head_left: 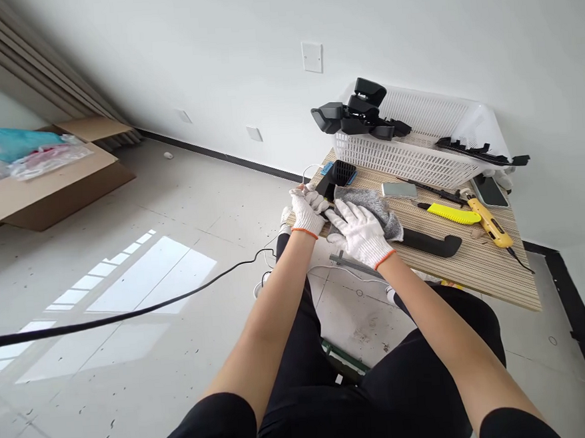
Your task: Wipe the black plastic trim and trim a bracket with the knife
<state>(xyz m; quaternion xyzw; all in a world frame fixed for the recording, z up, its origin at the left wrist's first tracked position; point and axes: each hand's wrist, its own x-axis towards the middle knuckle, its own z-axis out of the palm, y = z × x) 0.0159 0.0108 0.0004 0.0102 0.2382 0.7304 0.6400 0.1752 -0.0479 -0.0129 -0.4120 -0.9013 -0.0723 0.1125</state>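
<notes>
My left hand (308,211), in a white knit glove with an orange cuff, is closed at the left end of the wooden table. Its fingers are curled, and a bit of black shows beside them; what they grip is mostly hidden. To its right, my right hand (361,233), gloved the same way, lies with fingers stretched out over a grey cloth (378,206). A long black curved plastic part (434,242) comes out from beside the cloth toward the right; its left end is hidden. Just beyond my hands sits a dark object with a glossy black top (343,172).
A white plastic basket (409,161) with black plastic parts (360,114) stands at the table's back. Nearby lie a grey block (399,190), a yellow-handled tool (453,214), a yellow corded tool (493,223) and a phone (491,192). A black cable (178,298) crosses at left, near a cardboard box (64,188).
</notes>
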